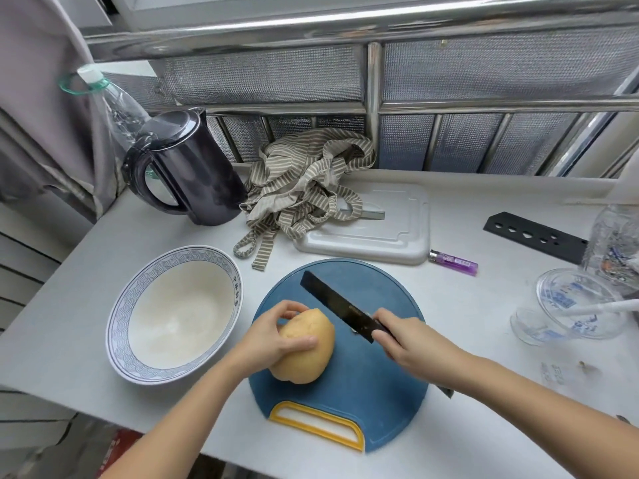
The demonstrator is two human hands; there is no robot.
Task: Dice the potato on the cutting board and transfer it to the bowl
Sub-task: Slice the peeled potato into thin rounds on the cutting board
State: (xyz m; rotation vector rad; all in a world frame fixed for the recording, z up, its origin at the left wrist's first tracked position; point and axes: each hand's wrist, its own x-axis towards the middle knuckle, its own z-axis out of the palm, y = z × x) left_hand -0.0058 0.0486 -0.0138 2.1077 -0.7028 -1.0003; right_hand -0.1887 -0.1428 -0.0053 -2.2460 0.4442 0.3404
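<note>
On board (366, 392), potato (313, 356) whole, knife (332, 299) handle hidden

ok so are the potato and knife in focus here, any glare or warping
Head view: the potato and knife are in focus, in soft light with faint shadows; head view: the wide lens bows the steel rail, which carries bright glare; head view: the plastic bottle at the left edge looks blurred.

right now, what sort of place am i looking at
Probably a small home kitchen counter, perhaps on a railed balcony: a potato on a blue cutting board with a knife held beside it, an empty bowl, a black electric kettle, and metal railing behind.
</note>
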